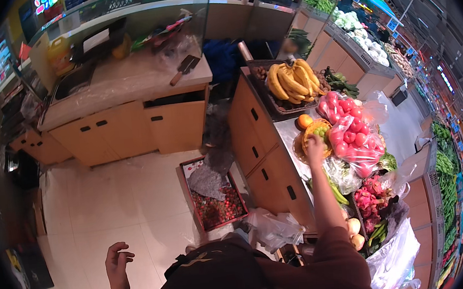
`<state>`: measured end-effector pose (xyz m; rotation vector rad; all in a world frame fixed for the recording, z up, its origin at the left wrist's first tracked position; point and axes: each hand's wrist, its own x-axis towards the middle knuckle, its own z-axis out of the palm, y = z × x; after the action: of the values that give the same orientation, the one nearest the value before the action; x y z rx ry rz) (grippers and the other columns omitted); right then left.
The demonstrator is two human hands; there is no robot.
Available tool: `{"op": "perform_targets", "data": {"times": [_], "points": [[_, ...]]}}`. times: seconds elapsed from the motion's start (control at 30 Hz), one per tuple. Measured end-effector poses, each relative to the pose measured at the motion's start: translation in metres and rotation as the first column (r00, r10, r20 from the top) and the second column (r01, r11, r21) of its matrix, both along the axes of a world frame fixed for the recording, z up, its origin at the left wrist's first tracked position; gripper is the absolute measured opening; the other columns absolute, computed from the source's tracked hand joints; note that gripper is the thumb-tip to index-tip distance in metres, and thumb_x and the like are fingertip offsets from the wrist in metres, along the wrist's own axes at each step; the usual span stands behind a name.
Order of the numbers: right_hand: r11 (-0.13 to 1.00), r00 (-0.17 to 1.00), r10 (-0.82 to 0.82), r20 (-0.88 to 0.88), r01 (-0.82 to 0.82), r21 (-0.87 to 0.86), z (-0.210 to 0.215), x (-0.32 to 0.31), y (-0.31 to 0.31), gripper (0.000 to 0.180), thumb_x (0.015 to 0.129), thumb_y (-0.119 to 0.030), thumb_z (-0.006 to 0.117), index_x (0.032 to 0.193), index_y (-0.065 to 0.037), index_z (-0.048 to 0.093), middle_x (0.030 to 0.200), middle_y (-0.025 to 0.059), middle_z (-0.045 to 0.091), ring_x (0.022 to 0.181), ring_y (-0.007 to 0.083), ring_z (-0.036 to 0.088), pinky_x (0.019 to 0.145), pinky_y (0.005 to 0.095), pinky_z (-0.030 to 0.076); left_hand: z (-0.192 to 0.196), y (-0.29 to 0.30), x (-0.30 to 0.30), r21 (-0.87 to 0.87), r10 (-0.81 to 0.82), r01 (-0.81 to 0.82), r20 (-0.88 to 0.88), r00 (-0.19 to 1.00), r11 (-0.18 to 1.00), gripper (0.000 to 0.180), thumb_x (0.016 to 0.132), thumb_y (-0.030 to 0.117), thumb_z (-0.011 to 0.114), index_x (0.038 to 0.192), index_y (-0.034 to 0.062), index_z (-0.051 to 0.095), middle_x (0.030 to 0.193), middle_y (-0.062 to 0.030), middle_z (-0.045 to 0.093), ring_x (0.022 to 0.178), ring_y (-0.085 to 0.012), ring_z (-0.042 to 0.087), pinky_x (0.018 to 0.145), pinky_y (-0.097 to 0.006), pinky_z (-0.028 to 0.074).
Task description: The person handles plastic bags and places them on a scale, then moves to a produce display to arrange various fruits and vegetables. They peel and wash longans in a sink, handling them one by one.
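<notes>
My right hand (315,148) reaches over a small yellow woven basket (329,149) on the counter. Its fingertips meet the green round fruit (319,131) in the basket, but they are too small and blurred to show a grip. An orange (304,121) lies just beyond the basket. Beside it, on the right, red tomatoes (355,130) fill clear plastic bags. Away from the counter, my left hand (119,261) is raised over the floor at the lower left. Its fingers are loosely bent and apart, with nothing in them.
Bananas (295,80) top a dark tray at the counter's far end. Nearer are dragon fruit (373,195) and a white plastic bag (395,254). A shallow crate of small red fruit (221,207) sits on the floor. A cleaver (185,68) rests on the far-left worktop (126,90).
</notes>
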<state>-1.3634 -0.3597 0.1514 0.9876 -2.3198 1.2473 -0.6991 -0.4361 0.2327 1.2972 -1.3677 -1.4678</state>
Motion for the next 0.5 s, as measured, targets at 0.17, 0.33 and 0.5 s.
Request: {"op": "perform_targets", "data": {"times": [0.17,0.33,0.5], "points": [[0.770,0.740,0.421,0.525,-0.597,0.224,-0.175,0.276,-0.078,0.017,0.081,-0.002,0.053,0.093,-0.001,0.064,0.083,0.0125,0.066,0.078,0.0207,0.063,0.068,0.0332,0.050,0.004,0.019,0.076,0.025,0.045,-0.050,0.152,0.987,0.998,0.030,0.089,0.017,0.055,0.114,0.0009,0.053,0.107,-0.0070,0.058,0.081,-0.0150,0.056,0.075,-0.029,0.044],[-0.126,0.044,0.718,0.695,-0.973,0.193,-0.169,0.476,-0.128,0.023,0.084,-0.018,0.055,0.102,-0.006,0.063,0.099,0.0153,0.062,0.095,0.0322,0.059,0.082,0.0412,0.047,-0.027,0.042,0.135,-0.056,0.239,-0.247,0.532,0.813,0.967,0.030,0.090,0.010,0.052,0.119,0.0014,0.051,0.108,-0.0088,0.059,0.080,-0.0160,0.053,0.073,-0.030,0.044],[-0.153,0.050,0.704,0.708,-0.963,0.220,-0.190,0.501,-0.184,0.024,0.082,-0.023,0.055,0.095,-0.006,0.066,0.090,0.0145,0.065,0.087,0.0309,0.062,0.077,0.0397,0.049,-0.064,0.059,0.153,0.090,0.155,-0.271,0.633,0.758,0.958,0.037,0.089,0.013,0.055,0.124,0.0025,0.050,0.113,-0.0137,0.058,0.084,-0.0193,0.058,0.073,-0.032,0.047]]}}
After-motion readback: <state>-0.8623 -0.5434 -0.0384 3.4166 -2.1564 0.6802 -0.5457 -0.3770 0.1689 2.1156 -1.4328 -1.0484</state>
